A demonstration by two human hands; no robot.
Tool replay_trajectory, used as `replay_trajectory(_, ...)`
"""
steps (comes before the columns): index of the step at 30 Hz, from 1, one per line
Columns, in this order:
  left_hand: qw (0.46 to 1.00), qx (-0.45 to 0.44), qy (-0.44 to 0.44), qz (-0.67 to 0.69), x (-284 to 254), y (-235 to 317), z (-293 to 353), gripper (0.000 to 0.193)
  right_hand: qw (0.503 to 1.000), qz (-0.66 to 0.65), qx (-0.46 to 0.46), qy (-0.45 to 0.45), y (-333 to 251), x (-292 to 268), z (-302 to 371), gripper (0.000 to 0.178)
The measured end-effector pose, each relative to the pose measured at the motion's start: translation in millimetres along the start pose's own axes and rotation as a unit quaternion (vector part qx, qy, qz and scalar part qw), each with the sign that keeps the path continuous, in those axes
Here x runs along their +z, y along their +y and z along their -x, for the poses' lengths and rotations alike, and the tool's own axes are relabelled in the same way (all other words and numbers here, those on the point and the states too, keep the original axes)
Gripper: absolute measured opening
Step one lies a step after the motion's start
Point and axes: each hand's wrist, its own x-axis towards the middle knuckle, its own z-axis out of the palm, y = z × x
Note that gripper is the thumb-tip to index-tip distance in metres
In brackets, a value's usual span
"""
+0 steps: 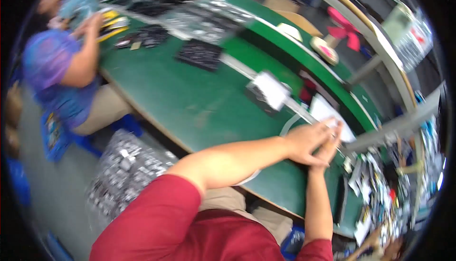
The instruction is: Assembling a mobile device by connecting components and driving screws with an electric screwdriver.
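Observation:
My left hand [304, 143] reaches across from the left and meets my right hand [331, 144] over the far side of the green table. The two hands touch, the left laid over the right near its palm. The left thumb stands apart from its fingers, and the right fingers point up and away, stretched out. I see no object between them, though motion blur hides detail. Just beyond the fingertips lies a white sheet [324, 109]. To the left of the hands a dark box with a white paper [271, 90] on top sits on the table.
A dark tray-like block [199, 54] and black parts [151, 35] lie farther along the green table [190, 104]. A co-worker [61, 71] sits at left. A clear bag of small parts [126, 173] is beside me. Cluttered strips and papers [375, 180] fill the right; a metal post [394, 125] rises there.

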Motion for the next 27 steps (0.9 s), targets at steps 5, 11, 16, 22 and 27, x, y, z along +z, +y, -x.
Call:
replay_trajectory(5, 0.996, -0.035, 0.084, -0.016, -10.9, -0.8, 3.4, 0.073, 0.893, 0.408, -0.125, -0.140, -27.5, -25.1, -92.7, 0.056)
replay_trajectory(11, 0.998, -0.050, 0.036, -0.030, 3.9, 8.9, -2.8, 0.042, 0.668, 0.660, -0.279, -0.198, 12.7, -49.6, -337.7, 0.066)
replay_trajectory(16, 0.993, -0.116, -0.011, -0.016, -6.2, 0.1, 9.7, 0.025, 0.604, 0.688, -0.362, -0.175, 82.8, -12.5, -496.9, 0.060)
replay_trajectory(22, 0.990, -0.136, -0.018, -0.017, -8.4, 0.8, 6.1, 0.023, 0.502, 0.761, -0.398, -0.105, 85.9, -38.4, -594.3, 0.067)
replay_trajectory(27, 0.988, -0.149, -0.011, -0.029, -6.9, 1.8, 6.3, 0.019, 0.474, 0.789, -0.382, -0.081, 80.8, -36.4, -611.6, 0.066)
